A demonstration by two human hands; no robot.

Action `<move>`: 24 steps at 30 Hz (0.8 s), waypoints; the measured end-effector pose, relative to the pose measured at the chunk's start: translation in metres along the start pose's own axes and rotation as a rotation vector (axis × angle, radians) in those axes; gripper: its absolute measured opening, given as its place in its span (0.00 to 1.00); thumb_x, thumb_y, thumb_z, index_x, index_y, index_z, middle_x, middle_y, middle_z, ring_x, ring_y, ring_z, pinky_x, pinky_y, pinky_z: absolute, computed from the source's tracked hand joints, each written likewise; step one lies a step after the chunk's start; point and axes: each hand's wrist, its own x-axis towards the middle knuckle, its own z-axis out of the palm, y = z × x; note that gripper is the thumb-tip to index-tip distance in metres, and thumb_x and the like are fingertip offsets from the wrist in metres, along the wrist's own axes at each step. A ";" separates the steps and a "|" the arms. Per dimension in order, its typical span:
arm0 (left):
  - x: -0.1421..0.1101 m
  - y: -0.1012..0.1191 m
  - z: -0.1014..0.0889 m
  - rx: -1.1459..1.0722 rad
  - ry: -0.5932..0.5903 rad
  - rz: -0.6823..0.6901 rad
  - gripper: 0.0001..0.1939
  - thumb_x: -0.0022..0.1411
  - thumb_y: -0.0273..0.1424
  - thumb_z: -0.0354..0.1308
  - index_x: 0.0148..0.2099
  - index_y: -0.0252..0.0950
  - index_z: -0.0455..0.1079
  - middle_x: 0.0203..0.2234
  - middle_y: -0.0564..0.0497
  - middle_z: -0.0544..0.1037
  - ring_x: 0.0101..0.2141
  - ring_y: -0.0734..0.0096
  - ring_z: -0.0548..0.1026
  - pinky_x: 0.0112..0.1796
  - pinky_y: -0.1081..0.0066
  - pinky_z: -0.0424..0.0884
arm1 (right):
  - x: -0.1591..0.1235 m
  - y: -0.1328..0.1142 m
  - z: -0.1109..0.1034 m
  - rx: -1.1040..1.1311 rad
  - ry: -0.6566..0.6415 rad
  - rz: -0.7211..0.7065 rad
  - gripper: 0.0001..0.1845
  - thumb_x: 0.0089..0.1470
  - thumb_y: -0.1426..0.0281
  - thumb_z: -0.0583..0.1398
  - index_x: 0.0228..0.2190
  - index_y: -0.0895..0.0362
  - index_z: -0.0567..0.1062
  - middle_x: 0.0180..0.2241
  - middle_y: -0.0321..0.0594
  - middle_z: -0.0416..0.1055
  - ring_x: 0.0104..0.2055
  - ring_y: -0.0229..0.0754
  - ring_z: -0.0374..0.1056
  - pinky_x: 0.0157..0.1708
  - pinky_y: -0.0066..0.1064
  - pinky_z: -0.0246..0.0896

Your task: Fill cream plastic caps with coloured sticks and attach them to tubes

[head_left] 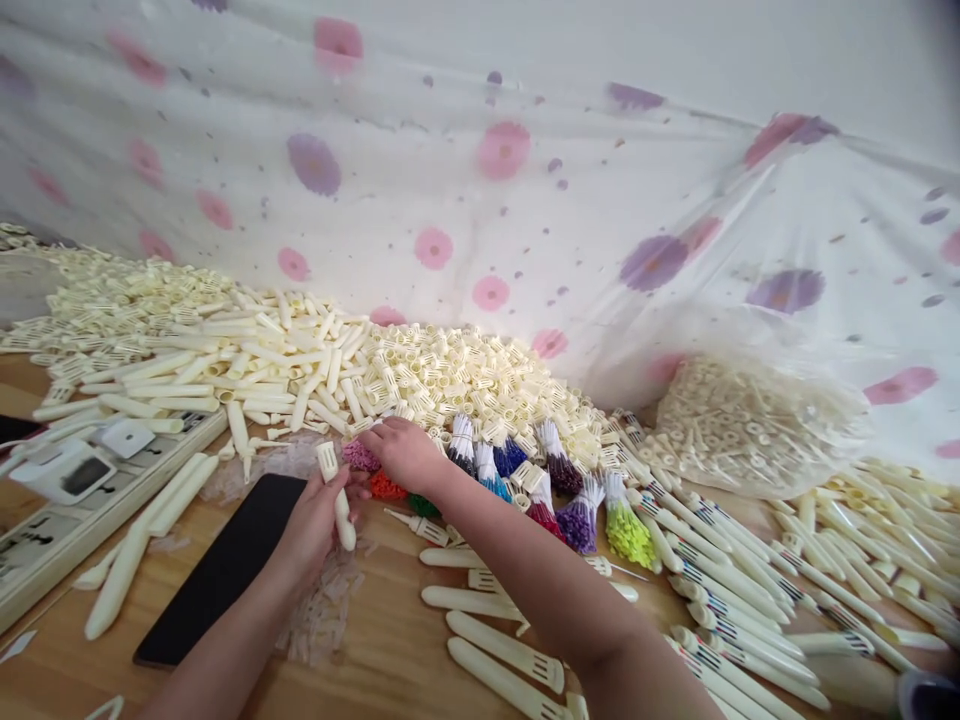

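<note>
My left hand (319, 515) is closed around a cream plastic pen barrel (343, 520), held upright and slightly tilted, with its slotted end at the top. My right hand (403, 455) reaches over the bundles of thin white refills with coloured ends. Its fingers are bent together at the pink bundle (361, 455); whatever lies between them is hidden. Just below sits a red bundle (386, 486), with a green bundle (422, 505) partly behind my right forearm. Further right stand the blue bundle (510, 457), the purple bundle (581, 520) and the yellow-green bundle (630, 533).
A black phone (225, 570) lies beside my left forearm, near a power strip (112, 500) with chargers. Heaped slotted pen parts (480, 380) and barrels (247, 350) line the back. Filled pens (735, 590) lie at right, before a clear bag (757, 430) of small parts.
</note>
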 end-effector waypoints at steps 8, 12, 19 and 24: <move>0.003 0.002 0.000 -0.032 -0.044 -0.056 0.13 0.45 0.34 0.61 0.35 0.35 0.67 0.25 0.53 0.75 0.23 0.71 0.73 0.19 0.75 0.62 | -0.004 -0.004 -0.002 -0.005 0.008 -0.145 0.09 0.61 0.73 0.51 0.38 0.62 0.70 0.35 0.47 0.72 0.39 0.45 0.67 0.44 0.36 0.59; 0.002 0.000 0.001 -0.023 -0.069 -0.016 0.14 0.45 0.38 0.62 0.31 0.36 0.65 0.17 0.59 0.68 0.18 0.76 0.66 0.19 0.76 0.60 | -0.022 -0.018 -0.016 0.108 0.134 -0.224 0.11 0.63 0.70 0.49 0.41 0.58 0.70 0.41 0.46 0.73 0.44 0.42 0.67 0.50 0.36 0.58; -0.016 -0.004 -0.003 0.108 -0.158 0.002 0.15 0.51 0.41 0.62 0.37 0.36 0.66 0.19 0.58 0.68 0.19 0.76 0.63 0.18 0.78 0.59 | -0.075 -0.032 -0.056 0.850 0.808 0.312 0.05 0.55 0.73 0.58 0.34 0.54 0.74 0.33 0.39 0.76 0.36 0.39 0.72 0.38 0.33 0.69; -0.051 -0.016 -0.005 0.310 -0.459 0.040 0.17 0.63 0.43 0.50 0.49 0.41 0.61 0.22 0.57 0.67 0.22 0.73 0.65 0.24 0.75 0.64 | -0.114 -0.016 -0.063 1.217 1.028 0.663 0.07 0.49 0.71 0.64 0.33 0.53 0.73 0.29 0.33 0.74 0.31 0.38 0.73 0.35 0.34 0.71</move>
